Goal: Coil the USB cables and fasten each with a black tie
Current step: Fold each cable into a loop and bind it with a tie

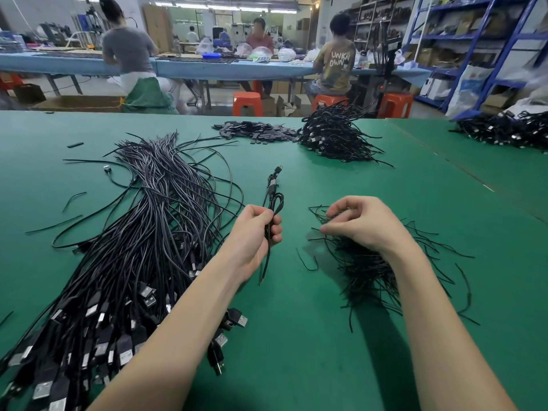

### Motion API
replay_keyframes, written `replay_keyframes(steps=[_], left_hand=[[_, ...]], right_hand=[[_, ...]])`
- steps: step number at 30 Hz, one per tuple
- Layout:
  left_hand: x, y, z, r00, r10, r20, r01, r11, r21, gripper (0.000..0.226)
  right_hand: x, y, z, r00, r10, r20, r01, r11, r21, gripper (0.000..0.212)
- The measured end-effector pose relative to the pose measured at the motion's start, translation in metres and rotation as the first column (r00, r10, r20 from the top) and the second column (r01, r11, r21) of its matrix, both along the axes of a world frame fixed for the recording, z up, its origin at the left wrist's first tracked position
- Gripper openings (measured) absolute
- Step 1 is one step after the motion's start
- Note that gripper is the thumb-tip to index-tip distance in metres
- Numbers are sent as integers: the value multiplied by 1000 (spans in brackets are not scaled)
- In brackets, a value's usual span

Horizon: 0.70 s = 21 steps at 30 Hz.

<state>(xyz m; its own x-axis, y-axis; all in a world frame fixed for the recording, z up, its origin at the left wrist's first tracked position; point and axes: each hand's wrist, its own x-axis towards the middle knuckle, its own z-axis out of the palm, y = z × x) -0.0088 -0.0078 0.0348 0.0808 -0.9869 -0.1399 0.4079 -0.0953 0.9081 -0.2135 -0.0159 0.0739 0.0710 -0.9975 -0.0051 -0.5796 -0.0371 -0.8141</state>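
My left hand (257, 232) grips a coiled black USB cable (274, 203) upright above the green table; its looped end and plug stick up past my fingers and a loose tail hangs below my palm. My right hand (360, 222) hovers over a heap of thin black ties (367, 271), fingers curled down with thumb and fingertips among the top strands; whether a tie is pinched is hidden. A large bundle of loose USB cables (142, 241) lies to the left, plugs toward me.
A mound of coiled, tied cables (335, 136) sits at the far centre, with flat black pieces (255, 131) beside it. Another cable heap (510, 130) lies far right. Seated people work at a blue bench (207, 68) beyond the green table (296, 336).
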Motion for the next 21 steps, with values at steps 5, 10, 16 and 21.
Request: replay_keyframes(steps=[5, 10, 16, 21], left_hand=[[-3, -1, -6, 997, -8, 74, 11, 999, -36, 17], [-4, 0, -9, 973, 6, 232, 23, 992, -122, 16], [-6, 4, -10, 928, 7, 373, 54, 987, -153, 13], [-6, 5, -8, 901, 11, 434, 66, 985, -162, 13]], right_hand=[[15, 1, 4, 887, 244, 393, -208, 969, -133, 24], [40, 3, -7, 845, 360, 397, -272, 926, -261, 16], [41, 1, -14, 850, 335, 407, -251, 936, -248, 15], [40, 3, -6, 753, 410, 515, -253, 903, -348, 18]])
